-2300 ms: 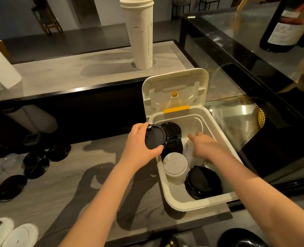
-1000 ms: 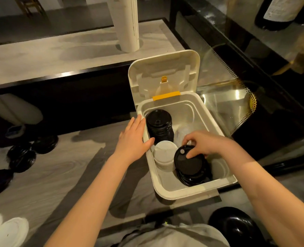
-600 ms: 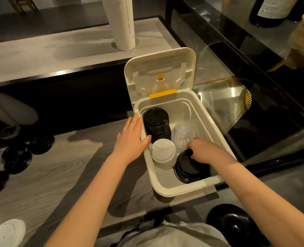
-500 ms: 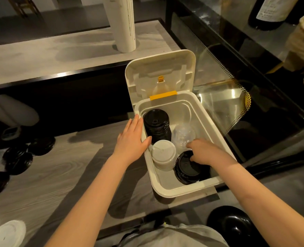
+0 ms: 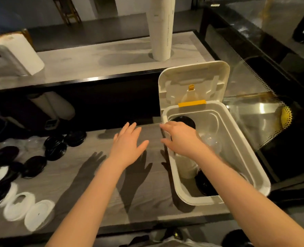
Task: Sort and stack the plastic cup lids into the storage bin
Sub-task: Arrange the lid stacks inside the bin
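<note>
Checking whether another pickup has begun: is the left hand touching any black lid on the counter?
Apart. The head view shows the left hand open, with bare counter between it and the nearest black lids.

Single view only, head-mounted, wide-angle. It looks forward and steeply down from above the near edge of the grey tabletop (image 5: 87,184), close enough that both forearms enter from the bottom edge. The open storage bin (image 5: 254,168) sits right of centre; loose lids (image 5: 34,165) lie at the left margin. A raised counter (image 5: 94,63) crosses the upper frame. Straight lines bow toward the edges.
</note>
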The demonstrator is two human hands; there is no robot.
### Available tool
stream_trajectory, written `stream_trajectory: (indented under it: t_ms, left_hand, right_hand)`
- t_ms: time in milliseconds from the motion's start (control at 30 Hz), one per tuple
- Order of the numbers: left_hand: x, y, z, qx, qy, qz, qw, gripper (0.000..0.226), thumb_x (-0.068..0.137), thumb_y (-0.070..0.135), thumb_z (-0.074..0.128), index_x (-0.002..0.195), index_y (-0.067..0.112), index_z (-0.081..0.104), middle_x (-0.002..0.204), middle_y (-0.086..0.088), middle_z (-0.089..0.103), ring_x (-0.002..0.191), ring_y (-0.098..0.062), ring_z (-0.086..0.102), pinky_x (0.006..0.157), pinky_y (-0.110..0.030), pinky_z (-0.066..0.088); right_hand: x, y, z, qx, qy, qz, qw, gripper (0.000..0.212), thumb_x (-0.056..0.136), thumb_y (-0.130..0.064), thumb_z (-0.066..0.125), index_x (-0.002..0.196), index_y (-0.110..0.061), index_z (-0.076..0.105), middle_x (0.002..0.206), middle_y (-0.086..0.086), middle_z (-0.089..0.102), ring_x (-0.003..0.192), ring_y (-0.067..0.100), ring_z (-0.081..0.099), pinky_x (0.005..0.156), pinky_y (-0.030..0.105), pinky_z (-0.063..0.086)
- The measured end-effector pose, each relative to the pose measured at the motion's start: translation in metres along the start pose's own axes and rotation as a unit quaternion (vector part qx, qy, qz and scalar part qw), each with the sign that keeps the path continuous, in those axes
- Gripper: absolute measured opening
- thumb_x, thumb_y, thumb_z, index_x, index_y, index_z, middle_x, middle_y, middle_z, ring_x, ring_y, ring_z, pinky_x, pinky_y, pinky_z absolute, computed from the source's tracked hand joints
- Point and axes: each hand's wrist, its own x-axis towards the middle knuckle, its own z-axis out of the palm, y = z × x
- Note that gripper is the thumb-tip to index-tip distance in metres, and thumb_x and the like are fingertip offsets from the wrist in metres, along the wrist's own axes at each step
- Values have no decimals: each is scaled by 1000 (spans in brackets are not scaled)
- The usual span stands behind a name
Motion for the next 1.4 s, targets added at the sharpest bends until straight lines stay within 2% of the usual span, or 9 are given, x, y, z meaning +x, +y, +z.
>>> stream_trajectory:
  t_ms: [133, 333, 500, 700, 933, 1033, 1133, 1267, 1400]
  left_hand:
    - [-23, -48, -7, -2, 7, -68, 998, 59, 95, 45, 42, 146, 18, 30, 157, 0, 17, 145, -17, 6, 114, -43, 15]
    - [-65, -125, -8, -29, -6, -176, 984, 58, 96, 43, 44, 145, 14, 32, 154, -4, 24, 144, -21, 15, 113, -43, 20]
    - [-92, -201, -3, -54, 5, -249, 967, 58, 94, 42, 49, 141, 11, 38, 148, -8, 36, 137, -26, 28, 111, -40, 29]
    - [-125, -292, 0, -109, -11, -331, 937, 57, 93, 34, 53, 142, 10, 35, 148, -11, 33, 135, -30, 31, 107, -39, 33]
    - [-153, -380, 5, -39, -109, -342, 933, 66, 88, 43, 58, 142, 14, 34, 148, -9, 28, 134, -32, 27, 104, -43, 36]
    - [-159, -403, 11, -37, -142, -330, 933, 75, 83, 47, 62, 143, 16, 29, 150, -8, 23, 136, -33, 21, 106, -44, 34]
    - [-162, -420, 18, -53, -169, -302, 937, 81, 80, 47, 65, 144, 18, 26, 151, -6, 18, 138, -31, 17, 107, -41, 32]
    - [-162, -432, 22, -68, -188, -262, 944, 86, 80, 49, 65, 146, 18, 21, 153, -3, 13, 141, -29, 8, 110, -42, 28]
    - [-161, -440, 22, -67, -207, -224, 950, 92, 77, 52, 67, 148, 19, 18, 153, -1, 11, 141, -28, 7, 111, -42, 25]
  right_hand:
    - [25, -41, 12, -5, -2, -62, 998, 55, 94, -39, 49, 145, -24, 33, 149, 2, 36, 134, 24, 37, 105, 40, 38]
    - [53, -103, 50, -10, -48, -129, 990, 55, 94, -40, 48, 144, -20, 34, 141, 7, 43, 127, 28, 41, 98, 41, 43]
    - [69, -161, 86, 3, -97, -153, 983, 51, 94, -37, 48, 141, -19, 39, 138, 8, 45, 124, 29, 45, 94, 41, 45]
    - [80, -236, 139, 7, -199, -154, 968, 50, 94, -34, 51, 140, -18, 41, 142, 8, 42, 126, 29, 44, 99, 39, 43]
    - [86, -317, 182, 42, -296, -141, 944, 63, 91, -33, 57, 145, -19, 28, 141, 13, 38, 123, 33, 46, 97, 41, 44]
    - [86, -342, 206, 33, -332, -155, 930, 81, 80, -37, 70, 146, -24, 25, 134, 10, 42, 120, 32, 48, 97, 40, 44]
    - [84, -360, 226, 6, -358, -182, 916, 98, 69, -38, 80, 146, -36, 18, 142, 5, 38, 126, 29, 41, 103, 40, 39]
    - [81, -379, 241, -104, -348, -223, 905, 105, 69, -41, 80, 149, -29, 12, 153, 5, 22, 132, 32, 29, 108, 41, 32]
    - [84, -380, 247, -83, -322, -191, 924, 98, 70, -42, 78, 147, -28, 19, 149, 5, 30, 128, 30, 35, 105, 37, 35]
